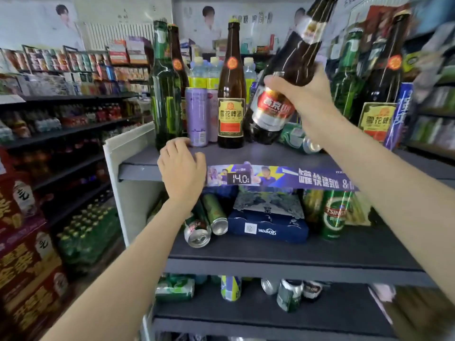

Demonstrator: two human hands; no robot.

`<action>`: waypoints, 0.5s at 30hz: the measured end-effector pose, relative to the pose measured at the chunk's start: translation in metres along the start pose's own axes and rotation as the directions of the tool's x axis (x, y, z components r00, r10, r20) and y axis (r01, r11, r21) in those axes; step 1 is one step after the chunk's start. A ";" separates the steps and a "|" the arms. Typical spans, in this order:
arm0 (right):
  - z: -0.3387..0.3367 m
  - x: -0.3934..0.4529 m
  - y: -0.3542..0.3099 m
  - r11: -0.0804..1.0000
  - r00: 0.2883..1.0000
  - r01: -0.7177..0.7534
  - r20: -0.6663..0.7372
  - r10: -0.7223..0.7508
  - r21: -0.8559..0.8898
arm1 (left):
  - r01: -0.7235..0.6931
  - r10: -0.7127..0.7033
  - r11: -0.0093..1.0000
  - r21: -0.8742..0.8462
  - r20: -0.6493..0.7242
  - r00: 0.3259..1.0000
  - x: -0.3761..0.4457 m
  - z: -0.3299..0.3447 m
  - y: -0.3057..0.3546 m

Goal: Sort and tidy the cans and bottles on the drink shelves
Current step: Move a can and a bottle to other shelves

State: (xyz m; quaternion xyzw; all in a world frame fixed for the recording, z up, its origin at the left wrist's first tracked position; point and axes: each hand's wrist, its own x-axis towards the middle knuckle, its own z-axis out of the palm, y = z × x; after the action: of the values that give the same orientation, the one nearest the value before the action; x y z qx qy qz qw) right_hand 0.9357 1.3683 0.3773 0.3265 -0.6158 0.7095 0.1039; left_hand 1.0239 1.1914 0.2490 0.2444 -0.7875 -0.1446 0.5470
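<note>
Right hand (pixel 307 99) grips tilted brown bottle (pixel 288 77); left hand (pixel 182 166) loosely open on top shelf (pixel 147 166). Toppled cans (pixel 204 222) below remain unsorted.

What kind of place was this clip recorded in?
Most likely a small convenience or grocery shop. A price tag reading 14.0 sits on the edge of the drink shelf, stocked aisle shelves run along the left, and the right hand grips a brown beer bottle among other bottles.
</note>
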 end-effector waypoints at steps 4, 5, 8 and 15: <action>-0.013 -0.061 -0.006 0.998 0.975 -0.026 0.221 0.013 0.055 | 0.003 -0.029 0.975 -0.222 -0.114 0.993 -0.055 -0.027 -0.021; -0.016 -0.079 0.003 0.997 0.960 -0.048 0.279 0.031 0.055 | 0.005 -0.029 0.978 -0.208 -0.114 0.993 -0.078 -0.029 -0.030; -0.024 -0.134 0.048 0.994 0.899 -0.111 0.428 0.091 0.022 | 0.060 -0.064 0.988 -0.139 -0.020 0.998 -0.145 -0.025 -0.058; -0.048 -0.269 0.211 0.957 0.740 -0.242 0.606 0.290 -0.163 | 0.214 -0.228 0.973 0.092 0.207 0.951 -0.306 0.010 -0.119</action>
State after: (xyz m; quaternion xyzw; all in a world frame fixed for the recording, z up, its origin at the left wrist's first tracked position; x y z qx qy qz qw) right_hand 1.0091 1.4353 0.0469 0.4474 -0.6811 0.5453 -0.1963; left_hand 1.1283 1.2574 -0.0554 0.3323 -0.8144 -0.2037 0.4299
